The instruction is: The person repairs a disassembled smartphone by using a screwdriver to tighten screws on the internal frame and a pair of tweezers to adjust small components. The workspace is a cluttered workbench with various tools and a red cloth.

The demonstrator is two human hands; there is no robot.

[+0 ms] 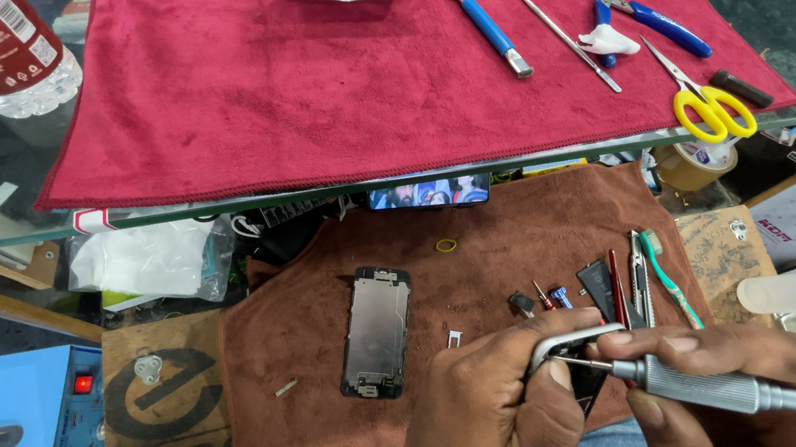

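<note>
From the head camera, the left hand [491,406] pinches a thin silver metal phone frame [568,342] by its rounded corner, low at the front edge of the brown towel [311,430], thumb on top and fingers curled beneath. The right hand [727,356] is closed around a grey knurled metal screwdriver [721,387], with its fine tip set against the frame just beside the left thumb. The frame looks light, stiff and easily bent, so a grip along its edge suits it; the driver's knurling should keep it from slipping.

On the brown towel lie one detached phone screen assembly with a bare metal back [376,331], one small yellow ring [446,245], one green-handled toothbrush [669,274] and a few small tools and parts that are too tightly clustered to count.

On the glass shelf above, the red towel [235,83] carries one blue-handled brush [490,28], one slim metal spudger [560,32], one pair of blue-handled pliers [658,21] and one pair of yellow-handled scissors [711,102]. One white squeeze bottle [795,293] lies at the right.
</note>
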